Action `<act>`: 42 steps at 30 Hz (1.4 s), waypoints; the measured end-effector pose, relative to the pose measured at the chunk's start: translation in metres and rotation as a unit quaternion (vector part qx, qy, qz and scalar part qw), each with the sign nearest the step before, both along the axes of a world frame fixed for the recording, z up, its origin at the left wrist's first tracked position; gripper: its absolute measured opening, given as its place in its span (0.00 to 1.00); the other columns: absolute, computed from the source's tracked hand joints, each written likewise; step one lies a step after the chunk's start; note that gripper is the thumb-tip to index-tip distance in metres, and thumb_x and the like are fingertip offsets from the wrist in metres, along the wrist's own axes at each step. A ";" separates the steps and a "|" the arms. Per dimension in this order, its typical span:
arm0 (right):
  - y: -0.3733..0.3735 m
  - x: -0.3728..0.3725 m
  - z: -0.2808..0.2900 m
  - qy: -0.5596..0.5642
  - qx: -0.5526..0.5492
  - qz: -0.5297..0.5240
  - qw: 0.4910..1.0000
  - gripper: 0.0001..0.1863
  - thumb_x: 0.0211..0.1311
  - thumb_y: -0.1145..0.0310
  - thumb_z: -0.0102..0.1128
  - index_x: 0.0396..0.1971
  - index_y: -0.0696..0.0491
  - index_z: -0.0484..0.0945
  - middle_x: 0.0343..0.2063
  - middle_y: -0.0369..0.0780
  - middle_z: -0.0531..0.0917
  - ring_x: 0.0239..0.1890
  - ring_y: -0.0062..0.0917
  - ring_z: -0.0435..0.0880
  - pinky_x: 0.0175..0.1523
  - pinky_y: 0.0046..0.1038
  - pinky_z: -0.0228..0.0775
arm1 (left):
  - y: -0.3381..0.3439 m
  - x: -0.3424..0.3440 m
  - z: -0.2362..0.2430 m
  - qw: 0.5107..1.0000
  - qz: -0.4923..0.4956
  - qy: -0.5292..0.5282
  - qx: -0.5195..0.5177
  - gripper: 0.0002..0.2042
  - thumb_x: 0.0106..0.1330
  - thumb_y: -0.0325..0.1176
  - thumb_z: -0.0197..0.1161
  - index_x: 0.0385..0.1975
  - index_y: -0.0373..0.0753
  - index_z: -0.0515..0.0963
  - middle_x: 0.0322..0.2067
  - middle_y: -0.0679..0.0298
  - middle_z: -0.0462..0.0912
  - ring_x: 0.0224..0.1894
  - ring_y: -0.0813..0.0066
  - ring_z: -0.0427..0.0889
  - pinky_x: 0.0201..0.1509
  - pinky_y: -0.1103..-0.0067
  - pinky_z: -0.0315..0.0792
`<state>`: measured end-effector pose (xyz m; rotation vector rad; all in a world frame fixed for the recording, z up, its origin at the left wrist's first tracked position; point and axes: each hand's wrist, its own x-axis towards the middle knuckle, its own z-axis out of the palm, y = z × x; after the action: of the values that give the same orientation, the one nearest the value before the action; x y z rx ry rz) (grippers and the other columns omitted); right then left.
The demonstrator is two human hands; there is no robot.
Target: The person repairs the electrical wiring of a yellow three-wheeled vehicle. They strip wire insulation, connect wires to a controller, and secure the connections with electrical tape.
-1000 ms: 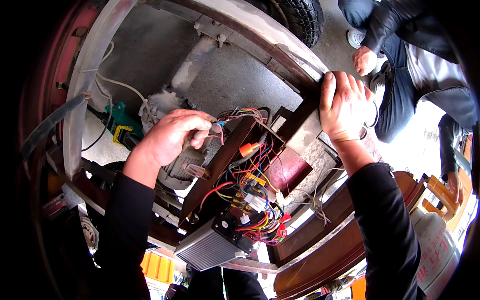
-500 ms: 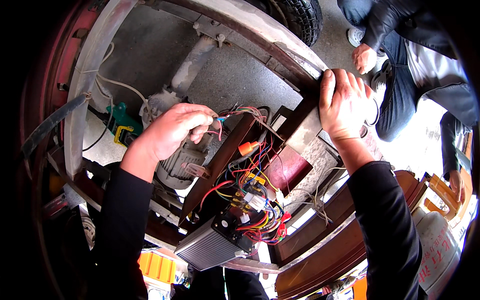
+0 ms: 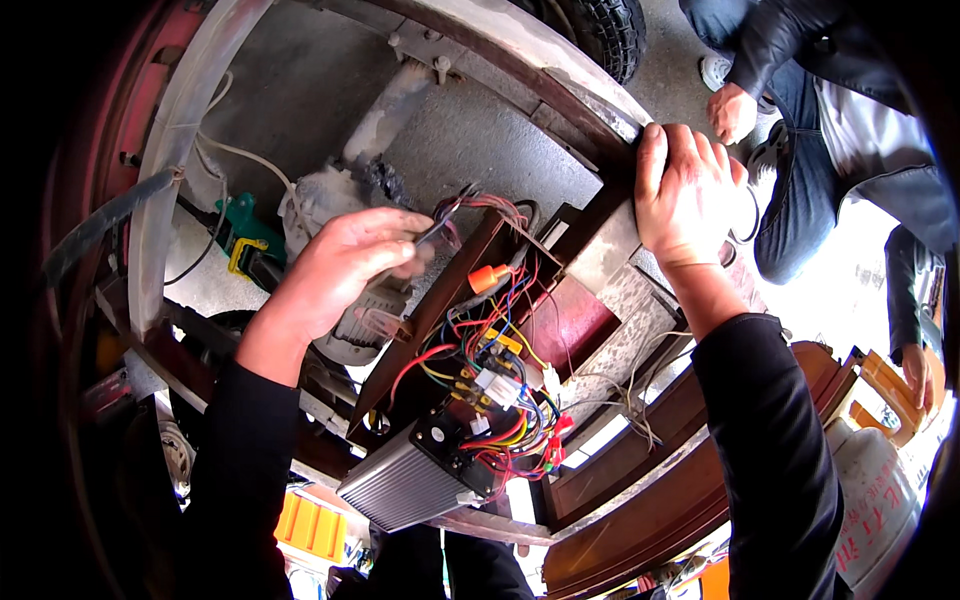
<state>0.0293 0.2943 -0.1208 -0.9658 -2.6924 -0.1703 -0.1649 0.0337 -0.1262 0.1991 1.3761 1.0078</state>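
My left hand [image 3: 335, 265] pinches the end of a bundle of thin wires [image 3: 490, 203], with fingertips slightly blurred. The bundle arches over a brown metal channel [image 3: 440, 300]. My right hand [image 3: 690, 200] is closed over the corner of the metal frame [image 3: 575, 75], fingers curled and thumb to the left. Dark loops that look like scissors handles [image 3: 748, 215] stick out beside its palm; the rest is hidden under the hand. Below lies a silver finned controller box [image 3: 400, 485] with a tangle of coloured wires and white connectors [image 3: 500, 388]. An orange wire cap [image 3: 488, 278] sits among the wires.
A grey motor [image 3: 365, 325] lies under the frame beside a green and yellow tool [image 3: 245, 240]. A tyre [image 3: 610, 40] stands at the far side. Another person crouches at right, one hand [image 3: 732, 112] near the frame. A white sack [image 3: 875, 500] and cardboard [image 3: 885, 405] are lower right.
My left hand has turned and shifted slightly down, tilting the wire ends upward. The controller box appears a little farther left and lower. My right hand stays on the frame corner.
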 end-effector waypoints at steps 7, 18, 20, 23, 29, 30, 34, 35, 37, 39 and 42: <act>-0.002 -0.001 -0.002 0.000 0.014 -0.015 1.000 0.19 0.64 0.53 0.52 0.22 0.51 0.78 0.23 0.41 0.81 0.33 0.36 0.80 0.49 0.38 0.64 | -0.021 -0.002 -0.010 0.990 0.115 0.079 -0.025 0.13 0.69 0.26 0.56 0.51 0.31 0.74 0.45 0.55 0.82 0.47 0.68 0.82 0.55 0.75 0.75; 0.000 0.000 -0.002 0.020 0.018 -0.030 0.999 0.22 0.64 0.50 0.48 0.22 0.52 0.79 0.25 0.42 0.84 0.35 0.36 0.82 0.48 0.40 0.65 | 0.025 0.011 -0.006 0.980 0.155 0.121 0.040 0.06 0.66 0.29 0.62 0.40 0.35 0.80 0.35 0.61 0.85 0.35 0.74 0.83 0.45 0.78 0.78; 0.002 0.001 -0.004 0.013 0.013 -0.038 0.999 0.23 0.64 0.49 0.46 0.24 0.53 0.79 0.25 0.43 0.84 0.36 0.37 0.82 0.48 0.40 0.65 | 0.038 0.018 -0.004 0.981 0.134 0.135 0.043 0.06 0.66 0.29 0.63 0.39 0.35 0.80 0.34 0.62 0.84 0.35 0.76 0.83 0.44 0.79 0.77; 0.008 0.001 0.001 0.017 -0.085 -0.047 0.995 0.26 0.65 0.47 0.43 0.32 0.55 0.80 0.32 0.46 0.85 0.41 0.38 0.82 0.51 0.40 0.66 | 0.048 0.022 0.001 0.985 0.102 0.136 0.034 0.05 0.66 0.30 0.63 0.38 0.37 0.80 0.34 0.61 0.85 0.34 0.76 0.83 0.43 0.78 0.77; 0.002 0.005 0.028 0.047 -0.264 -0.007 0.963 0.23 0.65 0.53 0.49 0.37 0.61 0.78 0.36 0.52 0.83 0.47 0.44 0.78 0.57 0.38 0.67 | 0.043 0.021 -0.001 0.988 0.111 0.107 0.011 0.06 0.68 0.32 0.62 0.39 0.38 0.78 0.35 0.60 0.84 0.35 0.74 0.83 0.43 0.78 0.78; 0.001 0.007 0.026 0.054 -0.252 0.000 0.966 0.21 0.64 0.55 0.51 0.37 0.61 0.77 0.37 0.52 0.83 0.47 0.44 0.78 0.56 0.38 0.67 | 0.043 0.024 0.000 0.988 0.120 0.098 0.005 0.06 0.68 0.32 0.61 0.40 0.38 0.77 0.35 0.60 0.84 0.35 0.73 0.83 0.43 0.77 0.78; -0.001 0.014 0.022 0.072 -0.202 0.032 0.976 0.16 0.61 0.63 0.57 0.40 0.60 0.76 0.38 0.51 0.81 0.47 0.44 0.77 0.55 0.38 0.68 | 0.036 0.034 -0.005 0.986 0.146 0.079 0.010 0.07 0.69 0.33 0.61 0.41 0.39 0.75 0.37 0.60 0.82 0.36 0.71 0.84 0.43 0.75 0.78; 0.000 0.016 0.026 0.073 -0.187 0.041 0.979 0.15 0.60 0.64 0.58 0.41 0.59 0.76 0.38 0.51 0.81 0.47 0.44 0.77 0.55 0.38 0.68 | 0.035 0.034 -0.007 0.987 0.142 0.076 0.014 0.08 0.69 0.33 0.61 0.42 0.38 0.76 0.37 0.60 0.82 0.37 0.70 0.84 0.45 0.75 0.78; 0.004 0.024 0.039 0.103 -0.142 0.037 0.984 0.13 0.59 0.67 0.59 0.41 0.58 0.77 0.38 0.50 0.81 0.47 0.43 0.77 0.55 0.38 0.69 | 0.035 0.036 -0.013 0.988 0.135 0.074 0.026 0.09 0.69 0.32 0.60 0.44 0.36 0.76 0.38 0.59 0.82 0.40 0.69 0.84 0.47 0.74 0.77; 0.004 0.042 0.073 0.160 -0.143 -0.006 0.977 0.11 0.57 0.71 0.60 0.41 0.56 0.78 0.35 0.47 0.82 0.45 0.43 0.78 0.55 0.39 0.68 | 0.040 0.043 -0.015 0.989 0.128 0.066 0.043 0.11 0.69 0.31 0.60 0.46 0.34 0.75 0.40 0.58 0.82 0.43 0.68 0.83 0.50 0.74 0.76; -0.026 0.076 0.112 0.322 -0.285 -0.095 0.898 0.05 0.61 0.73 0.60 0.34 0.57 0.78 0.25 0.44 0.81 0.29 0.31 0.81 0.39 0.30 0.72 | 0.031 0.044 -0.015 0.988 0.135 0.072 0.036 0.13 0.68 0.30 0.60 0.49 0.33 0.75 0.43 0.57 0.81 0.47 0.67 0.82 0.55 0.73 0.74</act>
<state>0.1053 0.2687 -0.0089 -1.1717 -2.0377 0.8060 -0.1209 0.0642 -0.1408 0.1433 1.5278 1.2899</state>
